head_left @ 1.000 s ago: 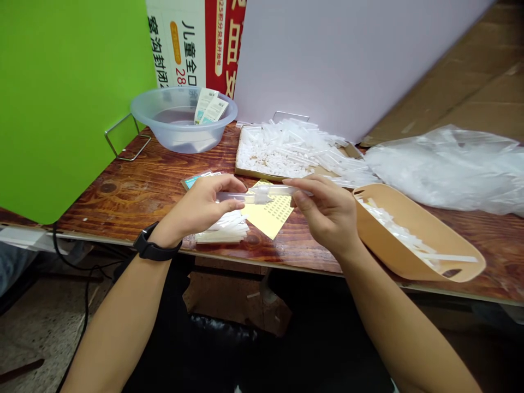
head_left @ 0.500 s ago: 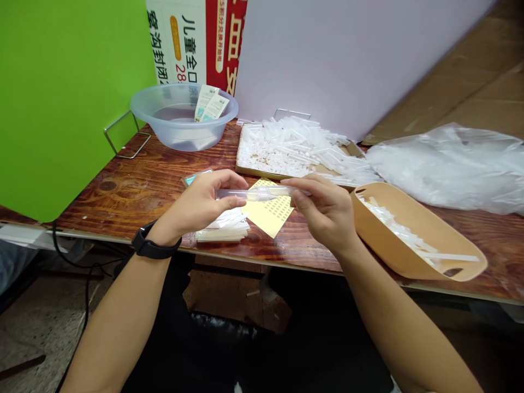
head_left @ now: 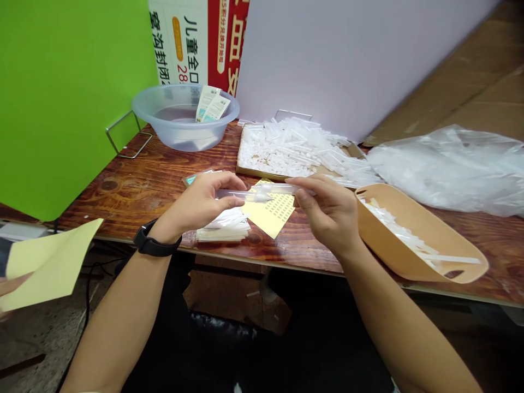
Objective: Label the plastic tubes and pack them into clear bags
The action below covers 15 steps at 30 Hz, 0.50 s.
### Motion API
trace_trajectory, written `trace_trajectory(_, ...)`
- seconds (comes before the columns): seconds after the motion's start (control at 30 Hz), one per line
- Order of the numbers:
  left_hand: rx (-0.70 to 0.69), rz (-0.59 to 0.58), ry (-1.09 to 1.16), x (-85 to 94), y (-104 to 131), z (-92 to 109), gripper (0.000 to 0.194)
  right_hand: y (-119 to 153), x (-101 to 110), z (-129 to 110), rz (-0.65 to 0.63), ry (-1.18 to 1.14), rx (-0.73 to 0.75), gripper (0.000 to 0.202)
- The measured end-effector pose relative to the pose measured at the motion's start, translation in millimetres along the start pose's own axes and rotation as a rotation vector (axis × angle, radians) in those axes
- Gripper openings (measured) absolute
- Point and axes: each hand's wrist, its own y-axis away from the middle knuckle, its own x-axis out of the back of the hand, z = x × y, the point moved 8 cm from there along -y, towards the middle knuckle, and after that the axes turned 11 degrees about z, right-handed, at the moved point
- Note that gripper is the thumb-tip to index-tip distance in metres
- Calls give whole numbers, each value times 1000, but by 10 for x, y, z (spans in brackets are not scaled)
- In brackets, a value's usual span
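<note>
My left hand (head_left: 202, 202) is closed on a translucent pen-shaped plastic tube (head_left: 254, 197), its tapered tip pointing right. Between the fingers of my right hand (head_left: 327, 213) is a clear plastic sleeve (head_left: 279, 188), held level. The sleeve lies just above the tapered tip and overlaps it in view; whether they touch I cannot tell. Beneath them on the table lies a yellow sheet of small labels (head_left: 272, 218). A stack of white strips (head_left: 223, 228) sits below my left hand, partly hidden by it.
Behind stand a cardboard tray (head_left: 262, 172) heaped with clear tubes and small white pieces, and a translucent basin (head_left: 184, 131) with printed packets. An orange bin (head_left: 442, 234) and a plastic bag (head_left: 450, 169) are at right. Another person's hand (head_left: 14, 284) holds a yellow sheet (head_left: 53, 267) at left.
The sleeve in my right hand has shifted slightly right and up, out of line with the tube in my left. Another person's hand with a yellow sheet has come in at left.
</note>
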Motion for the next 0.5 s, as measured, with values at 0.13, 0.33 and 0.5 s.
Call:
trace_trajectory(0.13,19,32,43,25,1,-20,17,10,-60,-52,-79,-15,37,18)
trace_trajectory(0.33,1,10,6,8,1,-32,11,8,-3,-10,-8,-39,-1,18)
trace_trajectory(0.5,-6,40,72,21,-3,-53,12,32,-75,-42,-95,1,28,16)
